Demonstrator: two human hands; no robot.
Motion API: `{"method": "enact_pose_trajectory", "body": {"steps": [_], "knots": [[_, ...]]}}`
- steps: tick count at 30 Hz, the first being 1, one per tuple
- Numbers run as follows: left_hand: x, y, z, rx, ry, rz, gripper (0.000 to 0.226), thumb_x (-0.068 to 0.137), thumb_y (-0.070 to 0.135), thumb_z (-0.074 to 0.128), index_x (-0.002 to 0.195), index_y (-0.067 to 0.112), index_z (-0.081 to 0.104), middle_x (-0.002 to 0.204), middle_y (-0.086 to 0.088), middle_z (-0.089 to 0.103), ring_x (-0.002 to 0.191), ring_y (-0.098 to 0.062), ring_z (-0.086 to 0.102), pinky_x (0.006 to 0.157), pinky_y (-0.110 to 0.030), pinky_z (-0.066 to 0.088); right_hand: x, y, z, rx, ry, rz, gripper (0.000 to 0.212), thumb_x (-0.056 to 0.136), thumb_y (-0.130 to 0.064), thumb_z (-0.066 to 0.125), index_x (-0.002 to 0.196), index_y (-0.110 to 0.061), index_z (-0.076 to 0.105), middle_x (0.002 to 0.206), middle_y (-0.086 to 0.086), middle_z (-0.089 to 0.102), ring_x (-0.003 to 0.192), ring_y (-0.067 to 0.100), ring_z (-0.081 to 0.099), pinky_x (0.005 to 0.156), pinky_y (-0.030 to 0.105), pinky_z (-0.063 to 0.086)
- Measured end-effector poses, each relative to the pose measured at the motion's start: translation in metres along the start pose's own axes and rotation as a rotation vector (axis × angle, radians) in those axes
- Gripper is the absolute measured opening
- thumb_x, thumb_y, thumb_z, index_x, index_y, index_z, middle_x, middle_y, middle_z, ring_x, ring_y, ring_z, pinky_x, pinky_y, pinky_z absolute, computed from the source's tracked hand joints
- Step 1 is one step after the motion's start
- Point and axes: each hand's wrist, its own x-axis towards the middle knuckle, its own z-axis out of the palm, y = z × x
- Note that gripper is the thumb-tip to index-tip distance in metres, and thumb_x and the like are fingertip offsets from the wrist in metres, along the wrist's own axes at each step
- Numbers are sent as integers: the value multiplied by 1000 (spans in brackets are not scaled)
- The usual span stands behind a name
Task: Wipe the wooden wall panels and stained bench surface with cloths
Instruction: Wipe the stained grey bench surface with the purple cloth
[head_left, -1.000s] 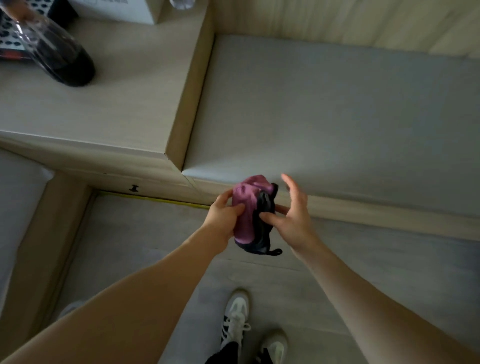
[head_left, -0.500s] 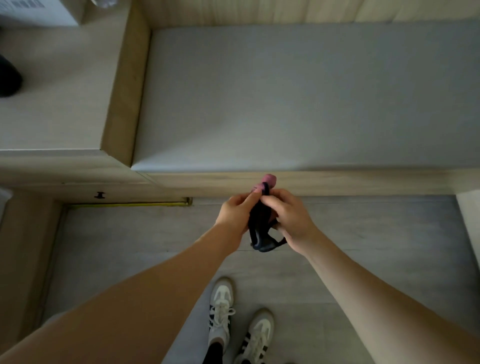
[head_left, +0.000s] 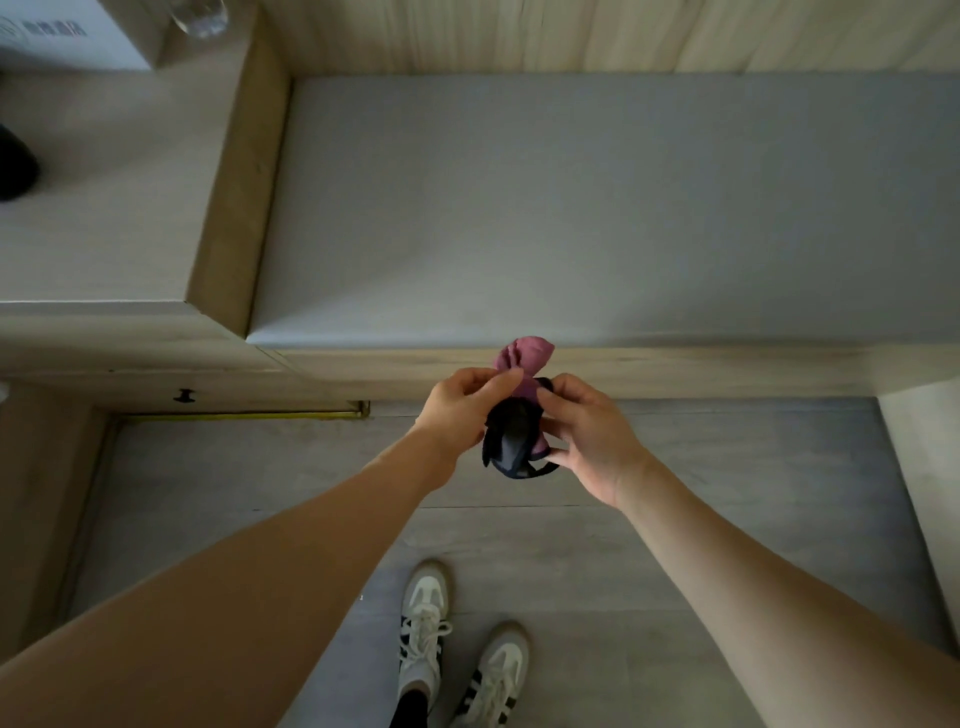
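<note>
Bunching pink and dark cloths (head_left: 517, 410) between pinching left hand (head_left: 460, 410) and right hand (head_left: 587, 441); grey padded bench surface (head_left: 597, 208) and pale wooden wall panels (head_left: 597, 36) both unwiped.

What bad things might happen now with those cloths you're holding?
Both hands, left and right, only pinch the bunched pink cloth and dark cloth in mid-air, so one might slip to the floor and pick up dirt. Wiping the bench with them still bunched may clean poorly.
</note>
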Motion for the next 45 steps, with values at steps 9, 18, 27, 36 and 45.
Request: {"method": "enact_pose_trajectory", "body": {"steps": [9, 18, 27, 36, 45], "knots": [[9, -5, -25, 183, 218, 54, 35, 79, -9, 42, 77, 19, 62, 76, -5, 62, 77, -26, 58, 79, -41, 54, 12, 3, -12, -62, 333, -58, 27, 101, -13, 39, 75, -11, 46, 73, 4, 46, 71, 17, 42, 66, 33, 34], [-15, -18, -7, -60, 30, -266, 71, 83, 70, 46, 124, 13, 57, 126, -8, 60, 113, -26, 57, 101, -45, 43, 9, 2, 11, 99, 266, 32, 20, 102, -14, 39, 93, -7, 56, 97, 14, 62, 82, 26, 61, 68, 39, 52], [-15, -26, -22, -458, -262, -204, 93, 65, 81, 48, 128, 14, 56, 123, -14, 63, 113, -31, 60, 99, -45, 47, 16, 13, 31, -60, 277, -43, 23, 102, -14, 37, 90, -8, 56, 97, 16, 60, 88, 27, 57, 79, 42, 48], [0, -27, -77, -403, 42, -191, 38, 89, 5, 60, 124, -4, 51, 105, -15, 64, 85, -23, 62, 71, -36, 55, 24, 46, 76, -754, 367, -776, 33, 82, -4, 56, 114, -2, 48, 113, 5, 42, 103, 22, 50, 87, 15, 39], [35, 5, -149, -170, -90, -174, 20, 95, 17, 39, 95, 7, 56, 87, -9, 58, 75, -18, 54, 62, -26, 47, 72, 70, 147, -1091, 211, -653, 64, 71, -6, 60, 132, -24, 52, 143, 6, 35, 113, 35, 42, 94, 27, 31]]}}
